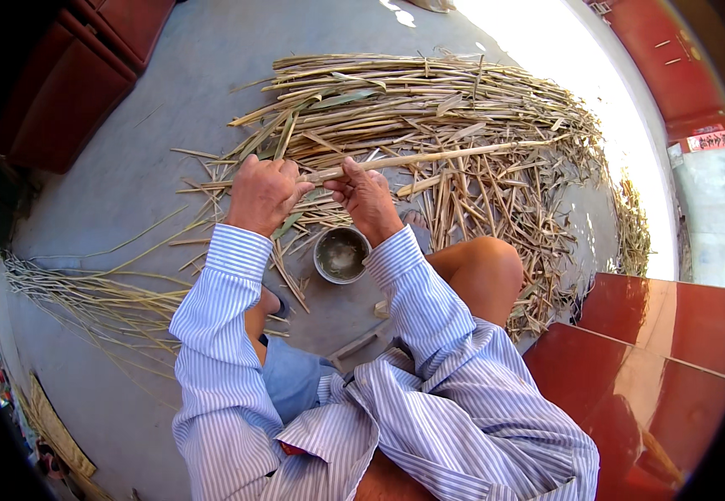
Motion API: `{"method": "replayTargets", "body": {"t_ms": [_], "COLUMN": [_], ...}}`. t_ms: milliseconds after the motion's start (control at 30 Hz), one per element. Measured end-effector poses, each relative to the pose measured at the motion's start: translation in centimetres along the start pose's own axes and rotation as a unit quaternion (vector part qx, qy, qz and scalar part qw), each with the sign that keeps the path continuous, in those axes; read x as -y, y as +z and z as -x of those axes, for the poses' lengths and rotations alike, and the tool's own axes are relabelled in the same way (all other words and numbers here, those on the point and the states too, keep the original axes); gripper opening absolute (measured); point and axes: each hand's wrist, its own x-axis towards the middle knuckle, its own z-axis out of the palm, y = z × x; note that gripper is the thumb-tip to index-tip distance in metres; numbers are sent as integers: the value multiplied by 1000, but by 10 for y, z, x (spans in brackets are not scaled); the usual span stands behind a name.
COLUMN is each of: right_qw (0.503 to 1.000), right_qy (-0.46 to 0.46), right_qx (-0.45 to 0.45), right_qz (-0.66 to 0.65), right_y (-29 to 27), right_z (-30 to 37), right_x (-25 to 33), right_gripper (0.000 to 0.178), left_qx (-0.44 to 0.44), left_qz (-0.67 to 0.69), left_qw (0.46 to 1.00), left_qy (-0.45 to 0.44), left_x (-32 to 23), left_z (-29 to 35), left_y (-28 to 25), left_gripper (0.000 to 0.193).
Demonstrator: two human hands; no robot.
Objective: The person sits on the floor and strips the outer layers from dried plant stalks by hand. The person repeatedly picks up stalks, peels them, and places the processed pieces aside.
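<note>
A long dry reed stalk stretches out to the right between my two hands, over a heap of loose stalks. My left hand is closed round its near end, fingers curled. My right hand pinches the same stalk between thumb and fingers, a short way further along. Any small tool inside either hand is hidden. Below my hands a round metal bowl stands on the floor with murky liquid in it. Under and beyond the held stalk lie short cut pieces and peeled husks.
A large pile of reed stalks lies across the far floor. Thin split strips fan out at the left. Dark red furniture stands far left; red glossy panels are at the right. My bent knee sits beside the husks.
</note>
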Motion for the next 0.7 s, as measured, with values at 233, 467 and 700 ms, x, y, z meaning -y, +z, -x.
{"method": "replayTargets", "body": {"t_ms": [233,467,700], "right_qw": [988,981,972], "right_qy": [-43,-110,-150], "right_qx": [100,98,-61], "right_qz": [-113,-128,-170], "right_y": [-8,-19,-108], "right_z": [14,18,2], "right_x": [8,23,83], "right_gripper": [23,22,20], "left_qx": [-6,73,42], "left_qz": [66,197,36], "left_qw": [998,967,996], "left_qy": [1,-143,-75], "left_x": [-10,-7,-18], "left_z": [-1,0,3], "left_y": [-14,-38,-66], "left_gripper": [41,52,47]}}
